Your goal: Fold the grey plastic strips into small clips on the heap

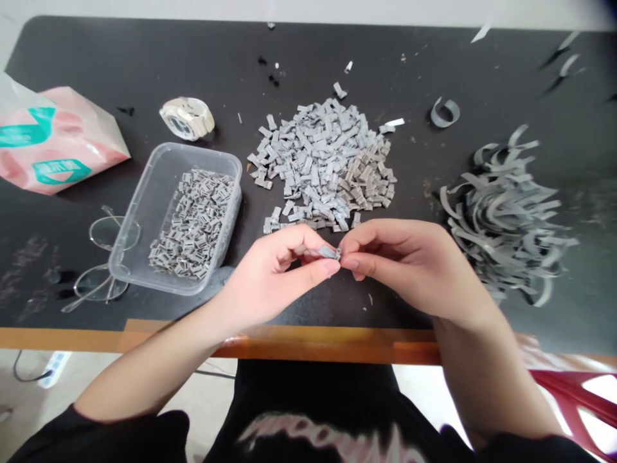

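Between the thumb and fingers of my left hand (284, 273) is a small grey piece (330, 252). My right hand (405, 263) meets it fingertip to fingertip, its thumb and forefinger pinched at the piece's right end; whether it holds a separate part is too small to tell. Just beyond both hands lies a heap of small grey pieces (328, 154). To the left, a clear plastic box (144, 218) holds many small grey clips (197, 222). A tangled pile of curved grey strips (506, 212) lies right of my right hand.
A pink and white bag (72, 138) stands at the far left, with a white watch (187, 118) behind the box. Eyeglasses (99, 283) lie left of the box. One curled strip (444, 113) sits at the back right of the black table (337, 45).
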The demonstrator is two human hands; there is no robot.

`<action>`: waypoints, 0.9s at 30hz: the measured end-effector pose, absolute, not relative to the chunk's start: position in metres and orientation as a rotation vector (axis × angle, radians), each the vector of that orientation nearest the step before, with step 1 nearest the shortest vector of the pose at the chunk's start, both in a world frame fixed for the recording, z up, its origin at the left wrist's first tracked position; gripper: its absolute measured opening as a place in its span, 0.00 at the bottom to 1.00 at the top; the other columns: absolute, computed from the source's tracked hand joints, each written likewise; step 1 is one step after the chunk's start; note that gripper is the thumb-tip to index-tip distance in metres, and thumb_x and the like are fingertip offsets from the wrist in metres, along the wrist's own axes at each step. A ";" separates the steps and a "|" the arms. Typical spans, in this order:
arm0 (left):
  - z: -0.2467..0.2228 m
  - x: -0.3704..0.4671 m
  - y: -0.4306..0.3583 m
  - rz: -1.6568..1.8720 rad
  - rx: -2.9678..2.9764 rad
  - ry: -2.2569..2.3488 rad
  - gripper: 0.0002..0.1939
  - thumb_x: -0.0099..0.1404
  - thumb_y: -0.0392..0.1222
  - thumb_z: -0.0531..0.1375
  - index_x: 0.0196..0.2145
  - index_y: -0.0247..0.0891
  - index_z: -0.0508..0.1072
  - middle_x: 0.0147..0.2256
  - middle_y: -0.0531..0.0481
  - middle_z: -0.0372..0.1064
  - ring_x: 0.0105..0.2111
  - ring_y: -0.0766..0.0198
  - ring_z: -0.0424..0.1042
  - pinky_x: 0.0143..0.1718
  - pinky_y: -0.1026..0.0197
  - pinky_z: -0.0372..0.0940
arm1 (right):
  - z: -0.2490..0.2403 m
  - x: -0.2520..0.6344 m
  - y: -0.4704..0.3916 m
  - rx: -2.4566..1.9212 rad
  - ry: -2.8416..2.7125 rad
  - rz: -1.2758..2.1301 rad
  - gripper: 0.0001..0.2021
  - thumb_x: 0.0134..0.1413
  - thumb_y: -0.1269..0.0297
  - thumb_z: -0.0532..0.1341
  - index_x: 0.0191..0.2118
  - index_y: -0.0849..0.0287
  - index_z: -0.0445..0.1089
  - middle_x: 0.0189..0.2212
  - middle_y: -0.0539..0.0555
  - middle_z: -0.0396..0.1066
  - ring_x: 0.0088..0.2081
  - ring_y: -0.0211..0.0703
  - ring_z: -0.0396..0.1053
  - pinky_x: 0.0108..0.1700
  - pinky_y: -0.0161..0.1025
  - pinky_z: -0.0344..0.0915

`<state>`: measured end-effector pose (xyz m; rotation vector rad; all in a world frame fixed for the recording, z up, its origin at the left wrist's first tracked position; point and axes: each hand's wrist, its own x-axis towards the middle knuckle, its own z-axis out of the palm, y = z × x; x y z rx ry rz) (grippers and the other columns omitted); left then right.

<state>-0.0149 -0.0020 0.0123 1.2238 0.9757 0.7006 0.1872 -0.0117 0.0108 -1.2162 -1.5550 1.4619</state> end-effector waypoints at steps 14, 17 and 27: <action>0.012 -0.020 0.005 0.590 1.307 0.917 0.02 0.64 0.36 0.65 0.35 0.36 0.77 0.30 0.53 0.73 0.31 0.69 0.71 0.35 0.66 0.66 | 0.012 0.187 -0.011 -1.227 -1.666 1.364 0.06 0.58 0.69 0.67 0.29 0.58 0.74 0.24 0.46 0.72 0.26 0.34 0.63 0.27 0.33 0.55; 0.011 -0.021 0.007 0.581 1.267 0.893 0.02 0.64 0.37 0.65 0.35 0.36 0.77 0.29 0.54 0.74 0.31 0.70 0.71 0.35 0.67 0.67 | 0.011 0.186 -0.011 -1.230 -1.671 1.366 0.06 0.59 0.68 0.67 0.30 0.58 0.75 0.25 0.45 0.72 0.26 0.33 0.63 0.28 0.32 0.55; 0.004 -0.020 0.007 0.573 1.424 0.922 0.04 0.66 0.37 0.63 0.34 0.35 0.77 0.31 0.53 0.74 0.32 0.69 0.71 0.37 0.65 0.66 | 0.010 0.187 -0.011 -1.285 -1.795 1.233 0.08 0.59 0.73 0.65 0.29 0.59 0.74 0.24 0.44 0.72 0.26 0.31 0.64 0.30 0.30 0.57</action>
